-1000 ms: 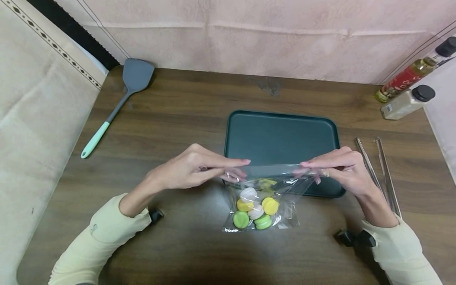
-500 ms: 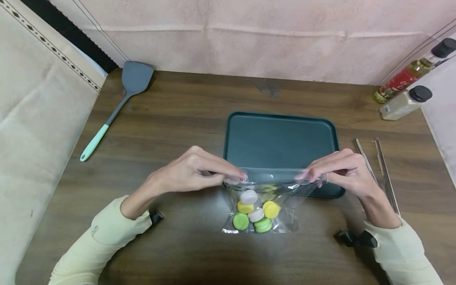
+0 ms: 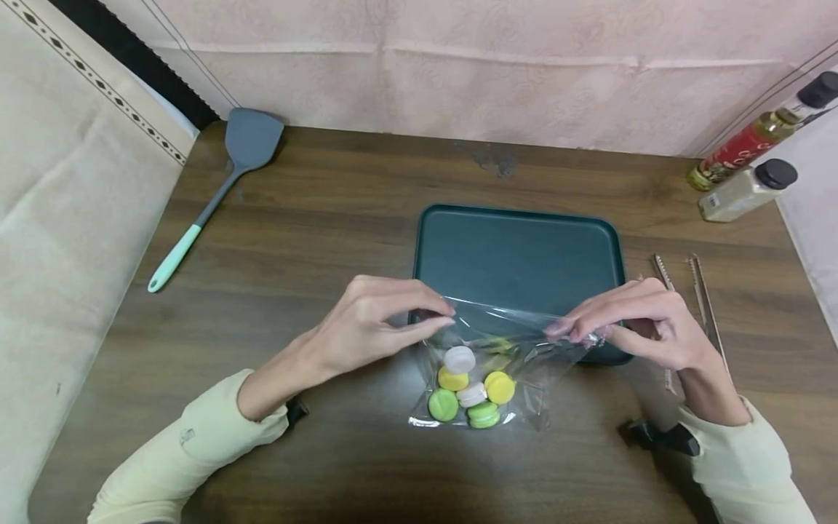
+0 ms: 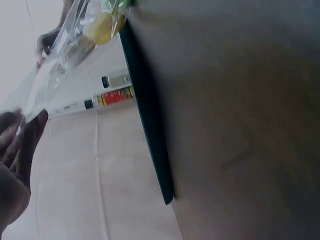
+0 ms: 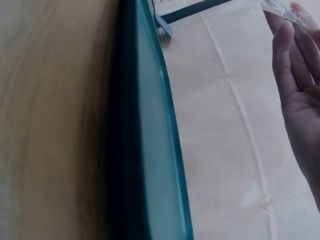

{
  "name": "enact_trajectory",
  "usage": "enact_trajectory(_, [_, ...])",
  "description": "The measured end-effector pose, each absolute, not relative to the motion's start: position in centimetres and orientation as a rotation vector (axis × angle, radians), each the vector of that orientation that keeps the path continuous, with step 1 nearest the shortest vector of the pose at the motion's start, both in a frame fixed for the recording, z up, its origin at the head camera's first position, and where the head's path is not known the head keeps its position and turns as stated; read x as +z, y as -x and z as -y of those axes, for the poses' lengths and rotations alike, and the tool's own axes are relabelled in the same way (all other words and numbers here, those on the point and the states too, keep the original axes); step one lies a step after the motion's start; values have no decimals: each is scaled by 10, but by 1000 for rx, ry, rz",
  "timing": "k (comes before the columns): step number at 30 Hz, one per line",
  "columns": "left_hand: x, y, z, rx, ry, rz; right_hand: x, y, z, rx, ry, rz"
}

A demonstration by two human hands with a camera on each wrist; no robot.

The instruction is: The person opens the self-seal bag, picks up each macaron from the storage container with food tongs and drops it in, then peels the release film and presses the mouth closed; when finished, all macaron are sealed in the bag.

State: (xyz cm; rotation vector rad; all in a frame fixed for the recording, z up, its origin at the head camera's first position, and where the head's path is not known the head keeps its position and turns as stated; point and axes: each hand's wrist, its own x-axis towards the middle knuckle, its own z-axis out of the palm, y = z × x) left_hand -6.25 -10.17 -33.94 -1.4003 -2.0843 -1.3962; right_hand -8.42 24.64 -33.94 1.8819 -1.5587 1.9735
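A clear plastic zip bag (image 3: 517, 371) stands low over the wooden table, holding several green, yellow and white macarons (image 3: 484, 413). At its upper left corner my left hand (image 3: 369, 327) pinches the bag's edge between thumb and fingertips. The right hand (image 3: 644, 324) grips the upper right corner, its fingers bent over the plastic. The bag's mouth stretches between both hands, in front of a dark green tray (image 3: 517, 251). In the left wrist view, yellow macarons (image 4: 101, 29) show through the plastic. The right wrist view catches only a scrap of the bag (image 5: 282, 11) at the fingertips.
A grey spatula (image 3: 252, 138) with a mint handle lies at the far left. Metal tongs (image 3: 710, 313) lie beside the tray, partly behind the right hand. An oil bottle (image 3: 740, 149) and a black-capped seasoning jar (image 3: 740, 195) are at the back right.
The left fingers have shifted at the bag's corner and the left wrist has moved slightly rightward. The right hand has slid a little right and down along the edge, its fingers more bent.
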Motion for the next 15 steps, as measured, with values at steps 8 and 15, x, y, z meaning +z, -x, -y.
enact_trajectory(8, [-334,51,97,-1420,1229,2272,-339,83,-258,1852,-1819,1697])
enact_trajectory(15, [-331,54,96,-1501,1215,2338,-329,80,-266,1709,-1812,1912])
